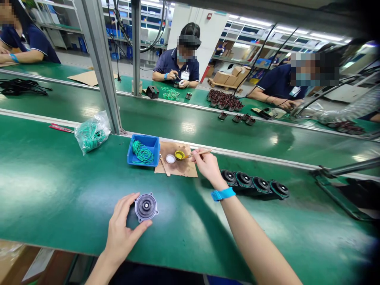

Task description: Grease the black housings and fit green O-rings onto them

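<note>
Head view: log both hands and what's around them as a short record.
left hand: thumb and fingers at the rim of a round part
right hand: holds a brush, bristles at the yellow pot
under pot: stained cardboard
blue bin: green cords
beyond right wrist: four dark round parts in a row

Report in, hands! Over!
Left hand gripping round grey ridged housing. Right hand holding slim wooden brush at round pot, yellow inside. Blue plastic bin nearby, not blocking.
</note>
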The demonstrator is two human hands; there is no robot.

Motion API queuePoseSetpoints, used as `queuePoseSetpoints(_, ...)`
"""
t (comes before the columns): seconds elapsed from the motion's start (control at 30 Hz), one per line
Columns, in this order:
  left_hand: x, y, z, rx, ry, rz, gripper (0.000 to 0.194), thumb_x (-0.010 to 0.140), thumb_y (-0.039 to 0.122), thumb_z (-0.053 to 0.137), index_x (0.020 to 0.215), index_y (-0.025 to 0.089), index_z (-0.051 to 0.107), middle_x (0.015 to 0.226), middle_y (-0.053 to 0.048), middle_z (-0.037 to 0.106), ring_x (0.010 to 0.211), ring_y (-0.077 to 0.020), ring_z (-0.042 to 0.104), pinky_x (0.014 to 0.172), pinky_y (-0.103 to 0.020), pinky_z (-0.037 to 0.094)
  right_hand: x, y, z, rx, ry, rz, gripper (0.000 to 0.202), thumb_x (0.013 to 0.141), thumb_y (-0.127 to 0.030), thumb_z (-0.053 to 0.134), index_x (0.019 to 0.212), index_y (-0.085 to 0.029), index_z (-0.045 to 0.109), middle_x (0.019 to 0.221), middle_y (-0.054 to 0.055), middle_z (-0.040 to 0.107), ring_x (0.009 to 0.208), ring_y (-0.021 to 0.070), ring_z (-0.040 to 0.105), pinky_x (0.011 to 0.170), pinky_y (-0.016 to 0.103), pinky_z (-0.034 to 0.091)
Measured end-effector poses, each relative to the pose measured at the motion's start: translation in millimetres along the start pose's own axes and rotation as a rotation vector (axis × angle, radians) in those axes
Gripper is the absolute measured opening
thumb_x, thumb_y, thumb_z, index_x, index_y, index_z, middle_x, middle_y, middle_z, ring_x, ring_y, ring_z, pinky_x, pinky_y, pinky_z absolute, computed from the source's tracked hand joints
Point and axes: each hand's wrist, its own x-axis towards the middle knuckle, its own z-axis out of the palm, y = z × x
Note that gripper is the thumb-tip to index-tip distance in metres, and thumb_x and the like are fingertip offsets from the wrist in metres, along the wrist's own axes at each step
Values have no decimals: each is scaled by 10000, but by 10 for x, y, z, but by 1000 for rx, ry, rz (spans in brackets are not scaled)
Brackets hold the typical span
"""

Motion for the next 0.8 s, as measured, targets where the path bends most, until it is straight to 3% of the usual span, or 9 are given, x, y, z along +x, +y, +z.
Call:
queuePoseSetpoints(0.13, 10, 14, -7, 11, -8, -2, 572, 848, 493, 658, 1319, 224, 476, 1228, -111, 614, 1144, -279, 588, 954, -423, 510, 2, -219, -88, 139, 82, -69, 292, 888, -483, 503, 815, -214, 587, 675, 13, 606, 612, 164, 553, 597, 278, 422)
queuePoseSetpoints(0.23, 15, 39, 5, 29, -1, 4, 593, 848, 506, 654, 1328, 218, 458, 1221, -114, 620, 1150, -282, 581, 952, -425, 507, -122, -445, -74, 390, 86, -68, 292, 908, -499, 479, 872, -223, 567, 702, -1, 557, 600, 138, 518, 543, 250, 417)
queuePoseSetpoints(0.4, -38, 81, 14, 34, 22, -23, 639, 837, 552, 646, 1324, 198, 429, 1210, -130, 610, 1128, -287, 587, 950, -434, 500, -576, -764, 36, 912, -170, 208, 276, 812, -471, 687, 788, -202, 630, 593, -17, 521, 538, 111, 458, 472, 209, 374)
queuePoseSetpoints(0.5, 29, 100, -125, 31, -13, -17, 712, 814, 622, 627, 1343, 201, 403, 1232, -140, 589, 1149, -293, 575, 956, -431, 494, -756, -802, 110, 1083, -194, 342, 245, 789, -438, 719, 779, -206, 642, 568, -25, 499, 536, 103, 446, 473, 196, 378)
queuePoseSetpoints(0.57, 218, 92, -273, 84, -66, 31, 625, 865, 586, 581, 1342, 216, 419, 1254, -135, 570, 1167, -281, 557, 957, -421, 486, -775, -762, 164, 1162, -105, 345, 202, 779, -410, 722, 798, -224, 646, 602, -25, 501, 561, 106, 462, 480, 194, 391)
queuePoseSetpoints(0.67, 749, 30, -425, 355, -149, 149, 305, 965, 338, 510, 1243, 219, 545, 1212, -118, 586, 1130, -264, 546, 923, -425, 475, -708, -668, 256, 1169, 88, 228, 155, 788, -389, 695, 849, -256, 645, 708, -8, 540, 644, 127, 514, 506, 209, 425)
queuePoseSetpoints(0.73, 1199, -33, -390, 547, -182, 218, 217, 948, 187, 508, 1119, 195, 640, 1147, -125, 614, 1079, -281, 547, 883, -453, 463, -666, -616, 316, 1101, 191, 127, 136, 822, -386, 657, 876, -263, 637, 769, 6, 558, 695, 142, 538, 533, 230, 449)
queuePoseSetpoints(0.8, 1625, -91, -237, 617, -234, 287, 155, 900, 125, 563, 944, 175, 702, 1040, -126, 648, 1029, -289, 558, 861, -461, 452, -657, -578, 360, 1018, 248, 47, 135, 857, -388, 621, 895, -259, 629, 806, 16, 569, 720, 153, 552, 557, 256, 469)
